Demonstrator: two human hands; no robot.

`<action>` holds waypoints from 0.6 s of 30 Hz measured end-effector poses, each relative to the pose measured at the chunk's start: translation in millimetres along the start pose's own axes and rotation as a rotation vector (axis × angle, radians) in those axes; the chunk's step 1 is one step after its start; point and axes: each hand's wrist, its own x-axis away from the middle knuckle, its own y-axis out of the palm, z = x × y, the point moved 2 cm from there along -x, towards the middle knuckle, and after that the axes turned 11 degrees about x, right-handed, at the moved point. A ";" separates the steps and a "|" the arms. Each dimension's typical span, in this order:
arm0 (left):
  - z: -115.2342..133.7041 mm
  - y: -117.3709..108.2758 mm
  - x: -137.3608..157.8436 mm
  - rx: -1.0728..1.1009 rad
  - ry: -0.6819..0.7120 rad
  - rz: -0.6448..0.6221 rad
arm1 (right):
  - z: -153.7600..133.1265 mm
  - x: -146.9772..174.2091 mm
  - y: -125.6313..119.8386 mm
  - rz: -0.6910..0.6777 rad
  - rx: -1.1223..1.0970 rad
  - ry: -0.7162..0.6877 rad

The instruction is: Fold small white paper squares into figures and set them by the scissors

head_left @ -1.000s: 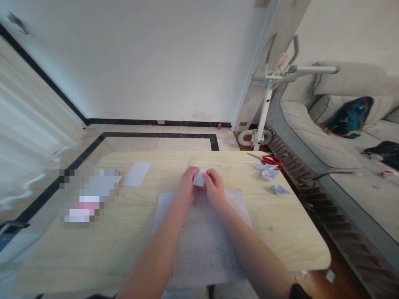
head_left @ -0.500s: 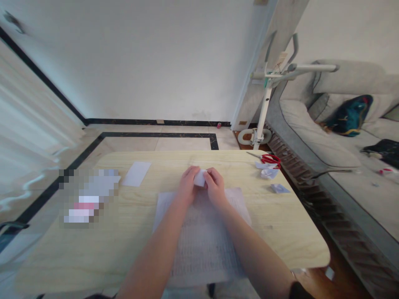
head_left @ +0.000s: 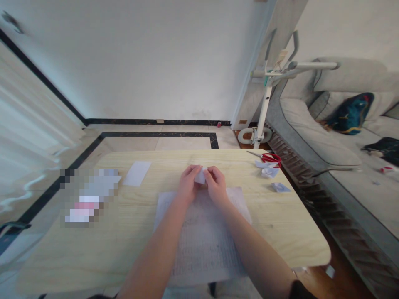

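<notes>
A small white folded piece of paper [head_left: 200, 177] is pinched between my two hands above the middle of the table. My left hand [head_left: 188, 182] grips its left side, and my right hand [head_left: 215, 182] has hold of its right side with thumb and fingers. Below my wrists lies a large sheet of paper [head_left: 205, 249] covered in faint print or writing. My forearms cover parts of that sheet. Some of my fingers are hidden behind the folded paper.
Red-handled scissors [head_left: 270, 158] lie at the table's far right beside crumpled paper pieces [head_left: 269, 171] and a small folded paper [head_left: 281, 187]. A white sheet [head_left: 137, 173] lies at left, near a blurred-out item [head_left: 93, 195]. A grey sofa [head_left: 336, 149] stands right of the table [head_left: 124, 249].
Almost nothing differs. Both hands still hold the folded paper in the same place, with only a slight shift of the fingers and of the view.
</notes>
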 end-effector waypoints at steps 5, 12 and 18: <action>1.1 2.5 1.2 0.014 -0.021 -0.031 | -1.2 -0.7 -1.9 0.027 -0.035 0.007; 1.5 2.5 2.3 -0.008 -0.018 -0.049 | 0.1 -2.0 -2.0 0.040 -0.141 0.078; 12.0 7.6 7.9 -0.039 0.021 -0.034 | 2.2 -3.0 -0.3 0.023 -0.225 0.097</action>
